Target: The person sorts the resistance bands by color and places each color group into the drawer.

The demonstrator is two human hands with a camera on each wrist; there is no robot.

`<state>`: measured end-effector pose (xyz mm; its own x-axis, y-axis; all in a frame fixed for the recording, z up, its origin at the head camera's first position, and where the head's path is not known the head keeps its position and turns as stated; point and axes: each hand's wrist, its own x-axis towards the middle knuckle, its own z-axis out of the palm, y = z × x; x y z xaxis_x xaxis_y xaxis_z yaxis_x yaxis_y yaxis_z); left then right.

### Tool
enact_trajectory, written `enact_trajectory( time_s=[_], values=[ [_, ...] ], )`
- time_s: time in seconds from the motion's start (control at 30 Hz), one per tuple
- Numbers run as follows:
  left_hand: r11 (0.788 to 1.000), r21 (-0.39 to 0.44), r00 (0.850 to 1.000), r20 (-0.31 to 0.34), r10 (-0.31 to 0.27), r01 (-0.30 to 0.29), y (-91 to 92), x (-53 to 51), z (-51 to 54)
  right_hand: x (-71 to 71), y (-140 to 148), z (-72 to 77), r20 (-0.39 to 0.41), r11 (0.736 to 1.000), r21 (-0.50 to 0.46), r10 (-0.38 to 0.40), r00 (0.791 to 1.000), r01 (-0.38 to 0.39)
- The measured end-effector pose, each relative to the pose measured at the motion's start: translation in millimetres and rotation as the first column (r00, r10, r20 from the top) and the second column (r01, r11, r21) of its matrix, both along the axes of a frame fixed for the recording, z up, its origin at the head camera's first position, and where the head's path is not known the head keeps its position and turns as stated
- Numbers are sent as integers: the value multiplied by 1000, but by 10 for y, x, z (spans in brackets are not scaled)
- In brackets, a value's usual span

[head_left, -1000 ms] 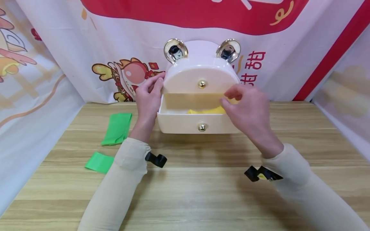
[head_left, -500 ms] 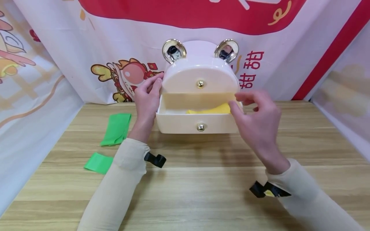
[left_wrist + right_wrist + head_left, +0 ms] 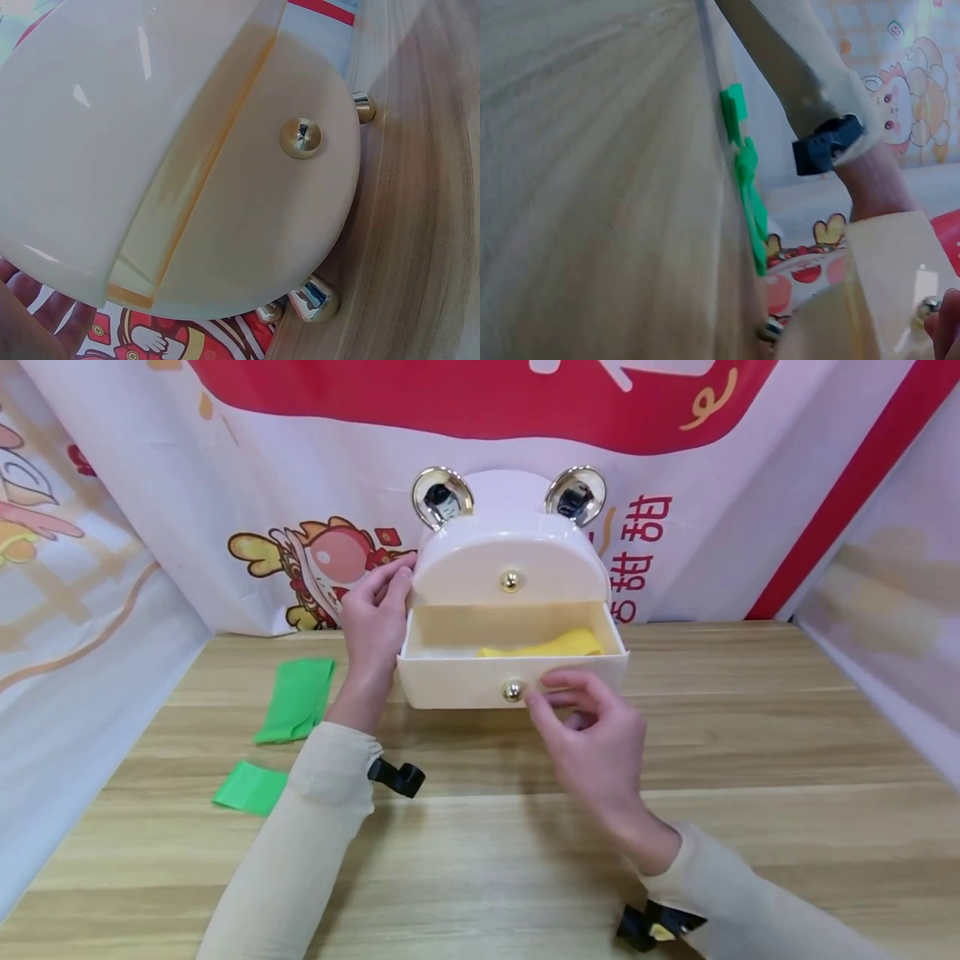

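A white round-topped drawer box (image 3: 517,552) with two gold-rimmed ears stands at the back of the table. Its lower drawer (image 3: 457,681) is pulled out, and a folded yellow cloth-like piece (image 3: 555,644) lies inside. Against the box's left side rests my left hand (image 3: 372,631); in the left wrist view its fingers lie extended along the white shell. My right hand (image 3: 592,743) is in front of the drawer, loosely bent thumb and index fingertips just right of the lower gold knob (image 3: 513,691). No grip on the knob shows.
Two green folded pieces lie on the wooden table at the left: a larger one (image 3: 296,697) and a smaller one (image 3: 251,787), partly behind the left sleeve. The upper drawer (image 3: 465,578) is closed. A printed cloth backdrop (image 3: 322,443) hangs directly behind the box.
My right hand has moved from the drawer's right end, out and down to the lower knob, uncovering the yellow piece. My left hand stays at the box's side.
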<state>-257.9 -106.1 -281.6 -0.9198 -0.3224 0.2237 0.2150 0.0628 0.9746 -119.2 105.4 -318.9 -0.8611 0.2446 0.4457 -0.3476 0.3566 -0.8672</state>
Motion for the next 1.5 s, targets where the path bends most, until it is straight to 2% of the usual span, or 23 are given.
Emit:
enact_trajectory(
  time_s=[0.13, 0.27, 0.47, 0.77, 1.07, 1.27, 1.5],
  values=[
    [1000, -2, 1000, 9, 4, -4, -43, 12, -11, -3, -142, -108, 89, 990, -139, 52, 995, -39],
    [1000, -2, 1000, 7, -4, 4, -51, 13, -17, -1, -261, -167, 152, 960, -277, 75, 986, -31],
    [1000, 10, 1000, -12, -15, 16, -32, 5, -20, -9, -343, -202, 172, 936, -351, 43, 984, 21],
    [1000, -10, 1000, -23, -4, 3, -31, -2, -10, -74, -358, -189, 143, 929, -366, 4, 990, 49],
    [1000, -10, 999, -26, -22, 21, -34, 9, -29, -308, -349, -219, 114, 934, -348, -43, 993, 80],
    [1000, -19, 999, -39, -4, 3, -38, 15, -47, -477, -373, -237, 78, 942, -326, -58, 995, 81],
    [1000, -29, 999, -42, -12, 11, -31, 4, -47, -627, -407, -211, 64, 946, -308, -88, 994, 104]
  ],
)
